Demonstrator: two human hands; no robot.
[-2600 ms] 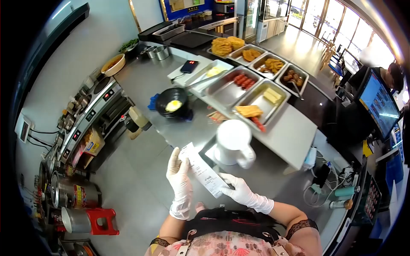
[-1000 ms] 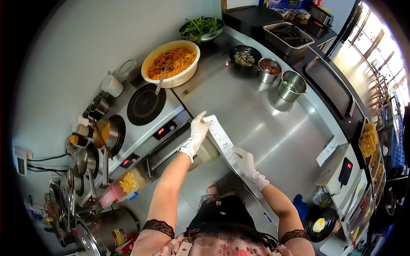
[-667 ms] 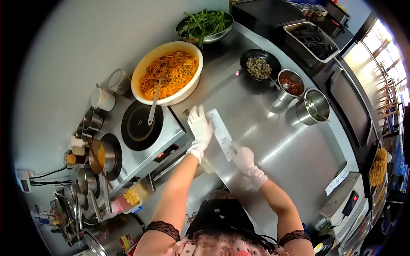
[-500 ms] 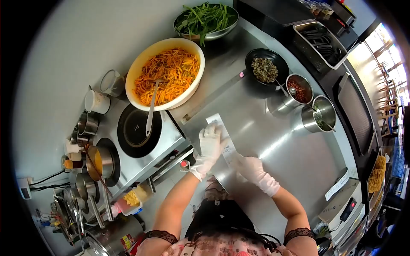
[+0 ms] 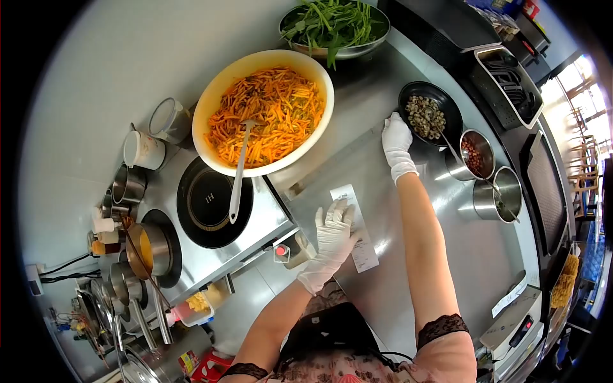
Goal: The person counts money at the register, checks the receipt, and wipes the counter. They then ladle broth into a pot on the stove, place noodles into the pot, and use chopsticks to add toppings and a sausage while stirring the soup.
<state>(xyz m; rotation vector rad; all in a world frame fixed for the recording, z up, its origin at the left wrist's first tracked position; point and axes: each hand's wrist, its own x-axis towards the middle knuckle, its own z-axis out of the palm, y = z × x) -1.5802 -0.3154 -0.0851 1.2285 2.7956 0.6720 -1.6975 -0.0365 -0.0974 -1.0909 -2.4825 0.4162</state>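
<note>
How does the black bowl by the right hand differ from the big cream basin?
Size: the black bowl is much smaller than the cream basin.
Contents: the black bowl holds grey-brown pieces; the cream basin is heaped with orange shreds.
Contact: the gloved right hand is at the black bowl's edge; neither hand is at the cream basin.
Both are open and have a utensil handle over the rim.

Small print, and a grip I can't judge.
My left hand (image 5: 335, 237) covers part of the receipt (image 5: 364, 253), its print too small to read, like the writing on the slip (image 5: 509, 295). Whether my right hand (image 5: 397, 136) grips the black bowl (image 5: 449, 105) or only touches it, I can't tell. The top edge crops the greens (image 5: 332, 27).
</note>
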